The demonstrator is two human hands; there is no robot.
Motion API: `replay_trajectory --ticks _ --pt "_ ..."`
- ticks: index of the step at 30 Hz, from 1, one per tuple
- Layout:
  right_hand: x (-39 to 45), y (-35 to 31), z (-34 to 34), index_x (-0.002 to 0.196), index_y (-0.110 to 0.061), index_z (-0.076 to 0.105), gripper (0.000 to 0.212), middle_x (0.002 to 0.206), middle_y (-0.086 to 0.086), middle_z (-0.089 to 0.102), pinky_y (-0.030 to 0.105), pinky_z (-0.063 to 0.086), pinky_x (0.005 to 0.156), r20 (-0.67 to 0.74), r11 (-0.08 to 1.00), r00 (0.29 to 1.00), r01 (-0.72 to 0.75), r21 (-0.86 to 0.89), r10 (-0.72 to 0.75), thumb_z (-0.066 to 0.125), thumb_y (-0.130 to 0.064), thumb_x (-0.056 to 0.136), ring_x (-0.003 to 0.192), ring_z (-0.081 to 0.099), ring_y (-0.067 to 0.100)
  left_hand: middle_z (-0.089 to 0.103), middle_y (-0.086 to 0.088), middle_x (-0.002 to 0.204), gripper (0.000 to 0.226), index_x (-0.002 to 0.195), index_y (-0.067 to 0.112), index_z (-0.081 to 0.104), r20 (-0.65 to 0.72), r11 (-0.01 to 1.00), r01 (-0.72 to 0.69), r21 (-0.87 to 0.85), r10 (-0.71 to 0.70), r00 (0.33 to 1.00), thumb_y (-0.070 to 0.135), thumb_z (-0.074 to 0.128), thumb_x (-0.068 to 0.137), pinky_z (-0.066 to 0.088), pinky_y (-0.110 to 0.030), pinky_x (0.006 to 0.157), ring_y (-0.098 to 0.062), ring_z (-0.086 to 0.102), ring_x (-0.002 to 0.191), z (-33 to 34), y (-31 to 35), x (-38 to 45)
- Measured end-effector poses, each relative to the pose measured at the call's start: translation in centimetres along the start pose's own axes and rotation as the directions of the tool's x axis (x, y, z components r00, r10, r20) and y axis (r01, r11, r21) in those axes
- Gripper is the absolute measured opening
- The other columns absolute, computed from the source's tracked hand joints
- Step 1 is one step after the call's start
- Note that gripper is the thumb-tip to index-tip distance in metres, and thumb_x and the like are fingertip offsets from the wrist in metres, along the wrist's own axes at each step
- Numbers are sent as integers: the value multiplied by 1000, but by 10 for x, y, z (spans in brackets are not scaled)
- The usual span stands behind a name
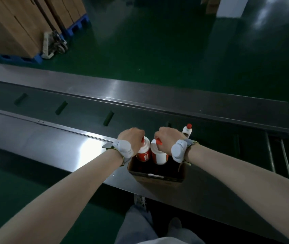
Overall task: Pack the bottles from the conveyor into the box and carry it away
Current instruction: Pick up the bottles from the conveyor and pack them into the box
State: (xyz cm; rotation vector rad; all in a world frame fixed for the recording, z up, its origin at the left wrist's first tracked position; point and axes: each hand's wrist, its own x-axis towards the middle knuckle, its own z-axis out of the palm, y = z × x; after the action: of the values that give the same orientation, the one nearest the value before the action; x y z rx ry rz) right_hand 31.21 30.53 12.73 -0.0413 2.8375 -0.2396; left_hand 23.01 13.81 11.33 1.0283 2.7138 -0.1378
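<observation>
An open cardboard box point(157, 176) stands on the steel ledge of the conveyor point(87, 110), near its front edge. My left hand point(131, 138) grips the red cap of a white bottle with a red label point(144, 152), held upright over the box's left side. My right hand point(166, 138) grips the neck of a second white bottle point(158, 155) over the box's middle. Both bottle bases are at the box opening. A third white bottle with a red cap point(187, 131) stands on the belt just beyond my right wrist.
Green cleats point(108, 118) cross the dark belt. Metal rollers point(284, 155) end the line at the right. Stacked cardboard boxes on blue pallets point(16, 23) and a pallet jack point(55, 43) stand at the far left on the green floor. My legs point(149, 226) are against the conveyor.
</observation>
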Motion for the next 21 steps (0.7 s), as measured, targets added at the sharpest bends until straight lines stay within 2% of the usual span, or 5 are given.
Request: replay_trajectory --ticks 3,9,13,16,21 --pt "11 8 21 100 -12 65 17 105 6 60 43 58 79 36 1000 999 -23 7 23 53 -24 100 83 59 23 65 -1 90 13 95 18 64 17 1000 -25 -11 25 1000 26 58 102 59 -37 74 -24 66 79 19 -1 12" --pt "38 23 53 106 -12 64 11 110 7 58 42 56 78 61 999 997 -50 13 49 54 -15 102 93 65 30 63 -2 101 6 102 18 62 89 998 -52 -33 55 994 22 59 99 51 -36 69 -28 67 88 50 -5 42" --pt "58 28 77 114 -10 62 15 118 11 55 40 42 69 115 996 990 -82 29 78 53 -11 102 96 66 37 63 -7 117 10 109 16 59 173 997 -74 -10 75 982 16 58 99 49 -38 74 -33 67 103 74 -5 58" --pt "71 28 97 115 -10 63 17 120 12 56 42 49 73 170 991 980 -112 72 98 55 -12 101 95 66 38 63 -10 129 22 124 13 61 228 994 -106 31 96 969 11 53 103 53 -41 87 -34 66 115 98 -5 73" --pt "93 29 137 120 -15 63 34 124 8 52 46 59 86 330 997 943 -65 38 49 77 -11 89 102 64 33 65 -10 132 31 131 14 64 279 962 -242 123 201 939 18 40 111 53 -40 85 -30 68 117 145 -8 95"
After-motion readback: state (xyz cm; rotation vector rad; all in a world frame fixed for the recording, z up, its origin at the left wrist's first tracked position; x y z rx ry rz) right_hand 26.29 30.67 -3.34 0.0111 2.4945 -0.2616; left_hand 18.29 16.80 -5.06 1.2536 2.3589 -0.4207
